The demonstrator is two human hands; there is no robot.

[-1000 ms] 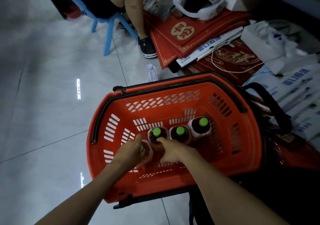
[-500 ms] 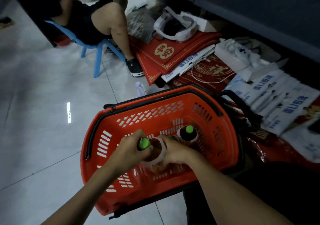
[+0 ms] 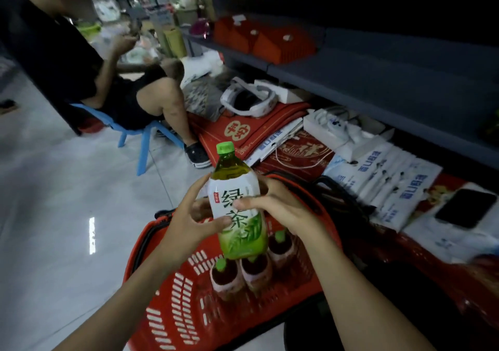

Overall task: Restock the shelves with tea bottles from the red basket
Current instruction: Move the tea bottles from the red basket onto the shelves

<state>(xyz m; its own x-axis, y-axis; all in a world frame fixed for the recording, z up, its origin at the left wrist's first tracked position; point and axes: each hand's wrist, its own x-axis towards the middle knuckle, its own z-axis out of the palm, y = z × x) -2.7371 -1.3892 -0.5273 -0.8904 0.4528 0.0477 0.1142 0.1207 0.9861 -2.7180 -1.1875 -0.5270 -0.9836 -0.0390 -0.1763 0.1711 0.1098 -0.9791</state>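
A green tea bottle [image 3: 236, 207] with a green cap and a white and green label is held upright above the red basket [image 3: 172, 321]. My left hand [image 3: 189, 223] grips its left side and my right hand [image 3: 280, 210] wraps its right side. Three more bottles with green caps [image 3: 243, 269] stand inside the basket, just below the lifted one. The grey shelf [image 3: 378, 75] runs along the upper right, dark and mostly bare.
A person sits on a blue stool [image 3: 140, 140] at the upper left. Red mats [image 3: 243, 131], white boxes, a white headset [image 3: 248, 102], blue and white packets [image 3: 388, 186] and a black phone [image 3: 465, 211] lie on the floor under the shelf. Orange boxes [image 3: 270, 40] sit on the far shelf.
Both hands have lifted one bottle out of the basket and raised it upright. My view has tilted up toward the shelf.
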